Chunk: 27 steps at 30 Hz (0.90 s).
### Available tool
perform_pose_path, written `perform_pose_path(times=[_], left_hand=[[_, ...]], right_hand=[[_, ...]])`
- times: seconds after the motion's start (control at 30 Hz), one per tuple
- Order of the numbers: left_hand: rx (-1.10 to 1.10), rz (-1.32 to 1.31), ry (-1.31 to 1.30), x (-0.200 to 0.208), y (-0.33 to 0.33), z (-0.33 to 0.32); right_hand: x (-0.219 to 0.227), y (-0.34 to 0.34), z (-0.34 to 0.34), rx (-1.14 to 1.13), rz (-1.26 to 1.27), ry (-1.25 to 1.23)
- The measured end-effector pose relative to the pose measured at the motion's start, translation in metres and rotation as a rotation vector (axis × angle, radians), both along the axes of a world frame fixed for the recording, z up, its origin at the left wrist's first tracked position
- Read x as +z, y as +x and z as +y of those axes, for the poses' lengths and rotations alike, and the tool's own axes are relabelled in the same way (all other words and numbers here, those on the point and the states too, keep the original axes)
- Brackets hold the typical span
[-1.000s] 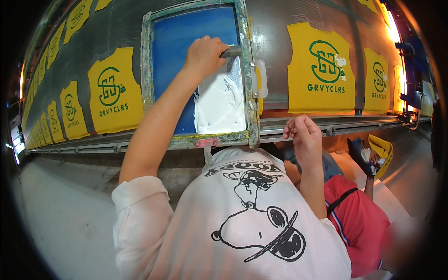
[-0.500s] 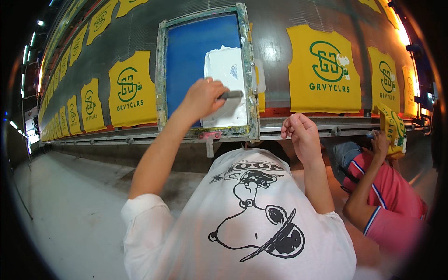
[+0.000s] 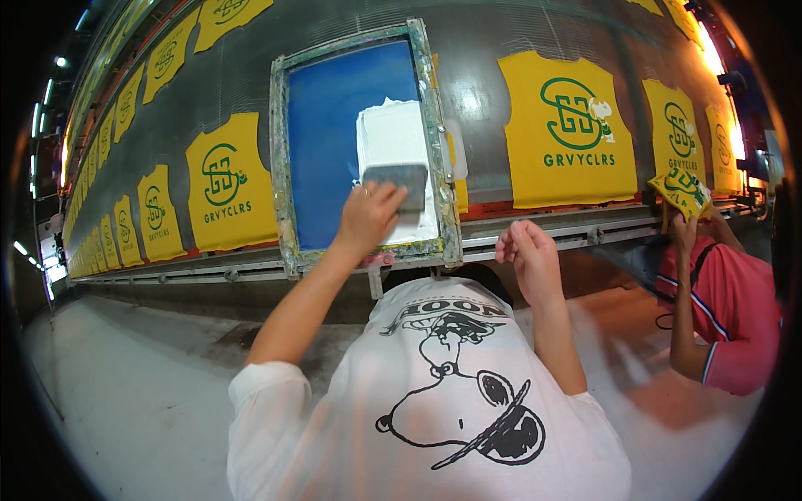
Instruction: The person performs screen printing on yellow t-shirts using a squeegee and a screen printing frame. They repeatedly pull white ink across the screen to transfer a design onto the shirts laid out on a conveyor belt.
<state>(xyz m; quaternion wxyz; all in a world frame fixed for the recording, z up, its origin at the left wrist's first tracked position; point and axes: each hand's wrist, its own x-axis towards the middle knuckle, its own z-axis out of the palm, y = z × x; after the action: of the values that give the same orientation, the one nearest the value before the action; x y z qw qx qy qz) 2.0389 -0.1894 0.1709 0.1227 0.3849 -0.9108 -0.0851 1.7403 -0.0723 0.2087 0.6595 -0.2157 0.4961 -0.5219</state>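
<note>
One hand, my left hand (image 3: 368, 219), grips a grey squeegee (image 3: 399, 177) inside the paint-stained frame (image 3: 279, 167). White paste (image 3: 388, 134) lies around the squeegee on the frame's blue screen (image 3: 326, 159). My right hand (image 3: 535, 253), loosely clenched, hangs just right of the frame's near end. Yellow shirt panels (image 3: 571, 134) lie flat to the left and right of the frame.
</note>
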Motion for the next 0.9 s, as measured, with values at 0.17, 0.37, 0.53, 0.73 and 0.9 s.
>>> perform_pose_path(times=[0.17,0.37,0.53,0.73,0.9], left_hand=[[0.056,0.107,-0.058,0.050,0.003,-0.006],[0.684,0.368,0.089,0.010,0.057,-0.029],[1.012,0.658,0.178,-0.041,0.127,-0.033],[1.171,1.231,0.664,-0.007,0.153,-0.041],[1.024,1.232,0.861,0.025,0.131,-0.047]], right_hand=[[-0.073,0.014,-0.097,-0.025,0.631,-0.141],[-0.112,0.044,-0.187,0.210,0.762,0.063],[-0.088,0.051,-0.186,0.226,0.745,0.072],[-0.075,0.039,-0.185,0.108,0.564,0.050],[-0.039,0.009,-0.191,0.119,0.801,-0.020]])
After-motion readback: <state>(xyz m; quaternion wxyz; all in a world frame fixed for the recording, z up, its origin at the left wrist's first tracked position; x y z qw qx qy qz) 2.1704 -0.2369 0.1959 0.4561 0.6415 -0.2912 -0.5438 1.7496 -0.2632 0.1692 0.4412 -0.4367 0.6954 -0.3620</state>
